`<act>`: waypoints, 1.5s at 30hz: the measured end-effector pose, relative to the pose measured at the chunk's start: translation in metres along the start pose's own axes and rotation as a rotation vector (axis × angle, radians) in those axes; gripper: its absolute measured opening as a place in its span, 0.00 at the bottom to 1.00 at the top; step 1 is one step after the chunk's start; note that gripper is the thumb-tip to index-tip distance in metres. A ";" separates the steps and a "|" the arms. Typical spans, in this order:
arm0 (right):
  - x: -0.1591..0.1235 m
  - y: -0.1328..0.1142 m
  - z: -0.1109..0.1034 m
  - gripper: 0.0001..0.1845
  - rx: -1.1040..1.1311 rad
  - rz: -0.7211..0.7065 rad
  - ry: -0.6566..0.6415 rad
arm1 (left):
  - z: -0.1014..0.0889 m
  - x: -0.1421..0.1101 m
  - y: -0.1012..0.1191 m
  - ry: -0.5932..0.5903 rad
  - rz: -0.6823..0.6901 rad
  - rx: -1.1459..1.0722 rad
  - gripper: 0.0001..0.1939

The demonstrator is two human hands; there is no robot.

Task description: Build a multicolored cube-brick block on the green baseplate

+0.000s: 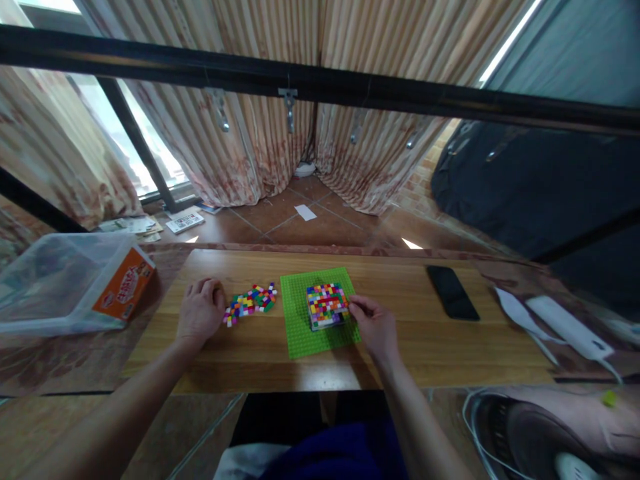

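A square build of small multicoloured toy bricks (327,303) stands on a green studded baseplate (295,327). At the build's right edge is my right hand (375,327), its thumb and forefinger pinched together; whatever lies between the fingertips is too small to name. My left hand (201,310) rests on the wooden table, fingers curled inward, just left of a spread of loose bricks (247,303). Its fingertips are partly hidden, so I cannot see whether a brick is in them.
A black phone (453,292) lies on the wooden table (410,347) at the right. Beyond it are a white power strip (570,327) and cables. A clear plastic bin (65,280) with an orange label stands at the left. A dark metal bar (320,83) crosses the far side.
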State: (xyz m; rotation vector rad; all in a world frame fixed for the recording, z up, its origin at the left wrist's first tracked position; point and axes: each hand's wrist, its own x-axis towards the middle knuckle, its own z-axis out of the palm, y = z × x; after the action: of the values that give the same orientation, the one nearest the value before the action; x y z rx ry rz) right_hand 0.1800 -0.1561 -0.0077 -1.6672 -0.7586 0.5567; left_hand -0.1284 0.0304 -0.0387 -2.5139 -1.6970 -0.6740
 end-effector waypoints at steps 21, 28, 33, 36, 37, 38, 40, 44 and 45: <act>0.017 -0.005 0.006 0.15 0.164 0.169 -0.012 | 0.000 -0.001 0.002 0.008 0.000 0.006 0.12; 0.020 -0.005 0.001 0.21 0.012 0.068 -0.079 | -0.001 -0.001 0.003 0.015 0.005 0.003 0.12; 0.015 -0.033 -0.004 0.34 -0.347 -0.313 -0.327 | -0.002 -0.002 0.005 0.015 -0.005 -0.034 0.10; 0.014 -0.043 0.002 0.46 -0.618 -0.487 -0.559 | -0.003 -0.003 0.006 0.012 -0.016 -0.052 0.10; 0.014 -0.043 0.005 0.48 -0.689 -0.521 -0.615 | -0.003 -0.003 0.006 0.012 -0.018 -0.054 0.10; 0.015 -0.041 0.008 0.49 -0.746 -0.548 -0.651 | -0.003 -0.003 0.007 0.012 -0.020 -0.056 0.10; 0.016 -0.034 0.014 0.47 -0.822 -0.583 -0.670 | -0.004 -0.004 0.008 0.012 -0.027 -0.060 0.09; 0.020 -0.016 0.019 0.45 -0.857 -0.609 -0.600 | -0.004 -0.006 0.009 0.004 -0.038 -0.058 0.09; 0.021 -0.012 0.018 0.45 -0.860 -0.614 -0.569 | -0.004 -0.006 0.009 0.000 -0.037 -0.053 0.09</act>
State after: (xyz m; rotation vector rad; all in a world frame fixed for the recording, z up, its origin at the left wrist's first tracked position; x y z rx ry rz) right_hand 0.1795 -0.1270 0.0007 -1.8860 -2.0569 0.2544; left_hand -0.1234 0.0203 -0.0354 -2.5233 -1.7525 -0.7309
